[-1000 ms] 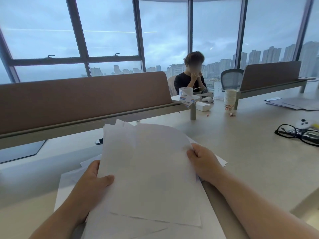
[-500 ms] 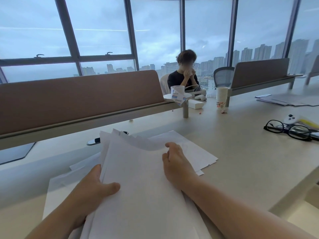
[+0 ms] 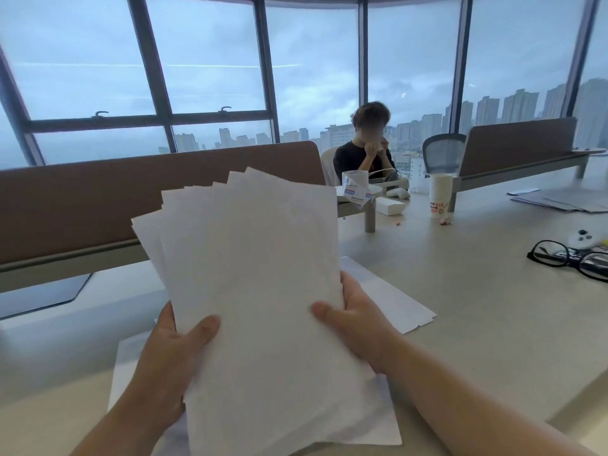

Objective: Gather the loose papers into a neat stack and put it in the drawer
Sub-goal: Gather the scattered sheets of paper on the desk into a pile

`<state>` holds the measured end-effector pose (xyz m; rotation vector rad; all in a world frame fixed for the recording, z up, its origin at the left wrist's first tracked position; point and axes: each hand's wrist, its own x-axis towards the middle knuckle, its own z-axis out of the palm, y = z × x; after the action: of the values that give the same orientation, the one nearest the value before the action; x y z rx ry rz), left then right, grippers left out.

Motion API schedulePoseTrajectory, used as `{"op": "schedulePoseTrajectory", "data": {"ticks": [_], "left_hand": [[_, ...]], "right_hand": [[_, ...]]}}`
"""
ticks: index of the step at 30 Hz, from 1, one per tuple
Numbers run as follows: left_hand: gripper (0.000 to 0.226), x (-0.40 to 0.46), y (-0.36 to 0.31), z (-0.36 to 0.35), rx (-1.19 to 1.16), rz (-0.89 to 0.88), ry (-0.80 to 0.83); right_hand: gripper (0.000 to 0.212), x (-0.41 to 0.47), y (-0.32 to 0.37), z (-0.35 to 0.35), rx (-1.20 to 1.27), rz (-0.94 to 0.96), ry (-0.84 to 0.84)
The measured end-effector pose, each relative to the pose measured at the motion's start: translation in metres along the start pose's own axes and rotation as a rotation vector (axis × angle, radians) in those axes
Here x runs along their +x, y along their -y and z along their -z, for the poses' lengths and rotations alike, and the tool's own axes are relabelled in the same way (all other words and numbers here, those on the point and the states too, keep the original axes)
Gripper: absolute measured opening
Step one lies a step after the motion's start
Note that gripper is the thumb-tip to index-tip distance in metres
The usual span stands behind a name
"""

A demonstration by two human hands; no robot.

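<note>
So both hands have the bundle of papers (image 3: pixel 260 291) lifted off the surface (image 3: pixel 460 307), tilted up toward the camera. The left hand (image 3: pixel 171 353) is clamped on the left edge with the thumb across the front, and the right hand (image 3: pixel 355 320) is doing the same on the right edge, so each grip is closed on the paper about halfway down the sheets. The bundle is nowhere near neat yet — the top corners fan out like a staircase on the upper left. A few more sheets (image 3: pixel 388 297) lie flat on the surface behind the right hand, and at least one more (image 3: pixel 131 373) sits under the left wrist, so I'd say the gathering isn't finished. Handling-wise this stuff is light, thin and floppy, and loose sheets slide over each other easily, which is probably why it's fanned. My guess is the side grip is right for squaring up: loosen it a little, tap the bottom edge down on the surface, then tap a long side. Squeeze too hard and the sheets will bow or crease; too loose and the outer ones slip out. No drawer in view, so can't say where it is. There are glasses (image 3: pixel 572 258) off to the right, well clear of it all.
</note>
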<state>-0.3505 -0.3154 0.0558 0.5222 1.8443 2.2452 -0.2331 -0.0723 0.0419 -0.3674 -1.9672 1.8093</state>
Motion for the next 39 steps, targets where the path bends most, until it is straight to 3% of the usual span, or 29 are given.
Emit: {"op": "schedulePoseTrajectory", "data": {"ticks": [5,11,13,17,21,25,31,34,39], "left_hand": [[0.035,-0.002,0.000,-0.002,-0.029,-0.027,0.051],[0.031,-0.001,-0.014,0.002,-0.038,-0.113,-0.044],[0.024,-0.002,-0.024,0.003,-0.020,-0.184,-0.086],[0.013,0.000,-0.037,0.005,0.008,-0.292,-0.141],[0.047,-0.001,-0.046,0.005,-0.109,-0.320,-0.190],[0.027,-0.006,-0.051,-0.002,-0.114,-0.331,-0.221],[0.039,0.003,-0.060,-0.014,0.060,-0.280,-0.198],[0.040,0.010,-0.072,-0.018,0.086,-0.272,-0.153],[0.052,0.016,-0.082,-0.008,-0.062,-0.291,-0.097]], "right_hand": [[0.078,0.001,0.016,-0.005,-0.082,0.161,-0.062],[0.092,0.002,0.051,-0.019,-0.226,0.375,-0.145],[0.089,0.000,0.064,-0.023,-0.238,0.473,-0.170],[0.063,-0.009,0.086,-0.028,-0.337,0.622,-0.230],[0.053,-0.013,0.088,-0.025,-0.316,0.557,-0.248],[0.051,-0.017,0.090,-0.028,-0.266,0.493,-0.249],[0.040,-0.015,0.094,-0.033,-0.310,0.477,-0.210],[0.037,-0.012,0.100,-0.028,-0.272,0.512,-0.276],[0.059,-0.010,0.099,-0.012,0.024,0.495,-0.288]]}}
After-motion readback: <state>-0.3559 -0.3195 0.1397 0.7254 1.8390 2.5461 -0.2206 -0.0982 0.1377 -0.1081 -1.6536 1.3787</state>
